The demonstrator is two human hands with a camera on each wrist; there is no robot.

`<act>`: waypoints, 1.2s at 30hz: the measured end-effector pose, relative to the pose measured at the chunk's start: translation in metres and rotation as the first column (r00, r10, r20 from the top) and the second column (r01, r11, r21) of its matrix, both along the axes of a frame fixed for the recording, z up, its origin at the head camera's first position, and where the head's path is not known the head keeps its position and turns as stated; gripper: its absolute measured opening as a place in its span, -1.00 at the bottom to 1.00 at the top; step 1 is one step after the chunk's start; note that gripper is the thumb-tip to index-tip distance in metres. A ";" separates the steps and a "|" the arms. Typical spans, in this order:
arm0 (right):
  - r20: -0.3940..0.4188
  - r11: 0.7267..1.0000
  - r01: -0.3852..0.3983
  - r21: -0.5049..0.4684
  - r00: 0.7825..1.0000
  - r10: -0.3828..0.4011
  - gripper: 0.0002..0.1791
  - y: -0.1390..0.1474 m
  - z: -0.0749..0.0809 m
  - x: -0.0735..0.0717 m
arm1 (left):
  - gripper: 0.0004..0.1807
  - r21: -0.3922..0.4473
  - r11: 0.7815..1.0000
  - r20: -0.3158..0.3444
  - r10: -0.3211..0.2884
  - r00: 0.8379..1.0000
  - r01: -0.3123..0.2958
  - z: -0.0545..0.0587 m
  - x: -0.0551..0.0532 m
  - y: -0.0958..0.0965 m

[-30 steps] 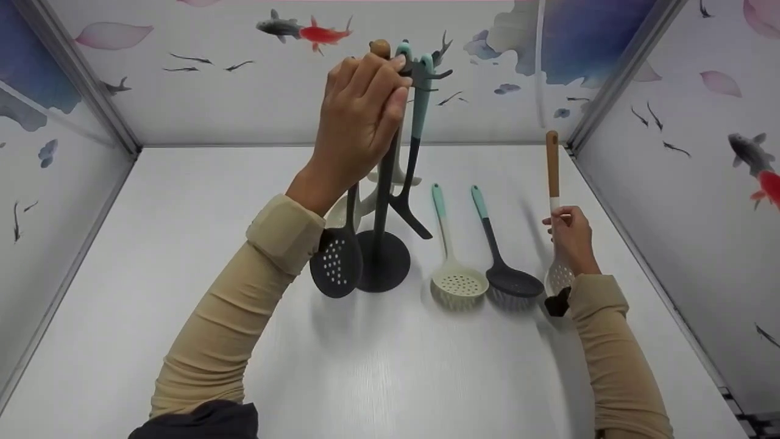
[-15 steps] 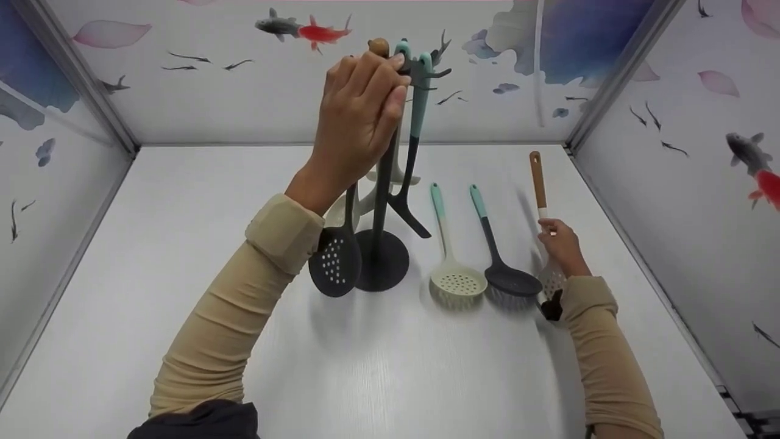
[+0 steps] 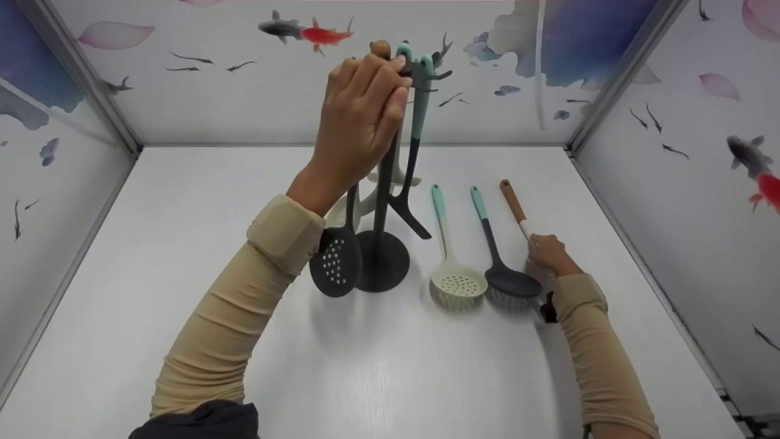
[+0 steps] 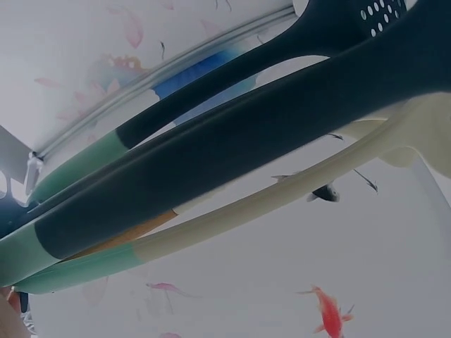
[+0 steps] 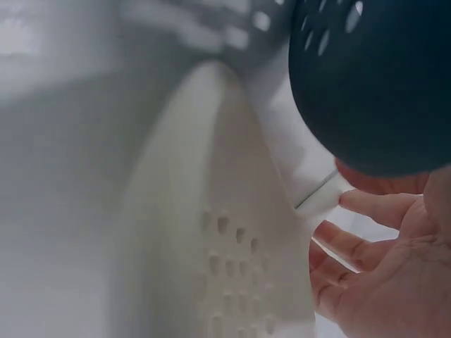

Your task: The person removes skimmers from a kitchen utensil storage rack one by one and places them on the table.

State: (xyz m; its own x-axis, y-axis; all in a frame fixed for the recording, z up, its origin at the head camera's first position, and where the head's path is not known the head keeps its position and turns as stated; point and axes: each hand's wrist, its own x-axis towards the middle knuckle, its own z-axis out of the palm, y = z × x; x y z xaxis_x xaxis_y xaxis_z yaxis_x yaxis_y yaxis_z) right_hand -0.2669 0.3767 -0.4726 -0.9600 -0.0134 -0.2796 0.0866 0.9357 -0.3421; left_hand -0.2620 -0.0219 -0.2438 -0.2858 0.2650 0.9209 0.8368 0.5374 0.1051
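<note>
My left hand (image 3: 362,113) grips the top of a dark utensil stand (image 3: 393,268), beside a round wooden knob (image 3: 381,48). Several utensils hang from it, among them a black skimmer (image 3: 335,262) and a dark utensil with a mint handle (image 3: 420,110). At the right, the fingers of my right hand (image 3: 551,253) pinch the shaft of a white skimmer with a wooden handle (image 3: 514,200), which slants up to the left. Its perforated head (image 5: 236,274) shows in the right wrist view; my hand and cuff mostly hide it in the head view.
Left of the right hand, a dark skimmer (image 3: 514,282) and a cream skimmer (image 3: 459,283), both mint-handled, lie on the white table (image 3: 390,366). Printed panels (image 3: 213,110) enclose the table at the back and sides. Mint-handled utensils (image 4: 91,165) cross the left wrist view.
My right hand has moved left and slightly toward me, and the wooden handle has swung left and down, from nearly upright to slanted beside the dark skimmer. The left hand has stayed put.
</note>
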 end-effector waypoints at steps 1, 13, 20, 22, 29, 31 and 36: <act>-0.010 0.998 -0.027 0.051 1.000 0.027 -0.65 0.000 0.000 0.000 | -0.75 0.000 1.000 0.000 0.000 1.000 0.000 0.000 0.000 0.000; 0.006 0.987 -0.096 0.132 0.995 0.096 -0.74 0.000 0.003 -0.003 | -0.75 0.001 1.000 0.001 -0.003 1.000 0.003 0.001 -0.001 -0.001; 0.093 0.999 0.013 -0.034 0.996 -0.010 -0.57 -0.008 0.017 -0.001 | -0.76 0.004 1.000 -0.002 -0.017 1.000 0.017 -0.001 -0.001 -0.001; 0.091 0.994 0.049 -0.094 0.995 -0.040 -0.36 -0.016 0.028 -0.002 | -0.75 0.000 1.000 -0.005 -0.017 1.000 0.017 0.000 -0.001 -0.001; -0.087 0.965 -0.059 -0.254 0.996 0.038 -0.32 -0.063 0.076 -0.009 | -0.74 -0.003 1.000 0.012 -0.001 1.000 0.001 0.001 0.000 -0.001; -0.151 0.942 -0.089 -0.324 0.988 0.042 -0.35 -0.079 0.088 -0.009 | -0.73 -0.002 1.000 0.016 -0.001 1.000 0.001 0.001 0.000 -0.001; -0.280 0.804 -0.211 -0.555 0.958 0.058 -0.43 -0.123 0.121 -0.002 | -0.73 0.001 1.000 0.022 -0.004 1.000 0.004 0.002 0.001 0.000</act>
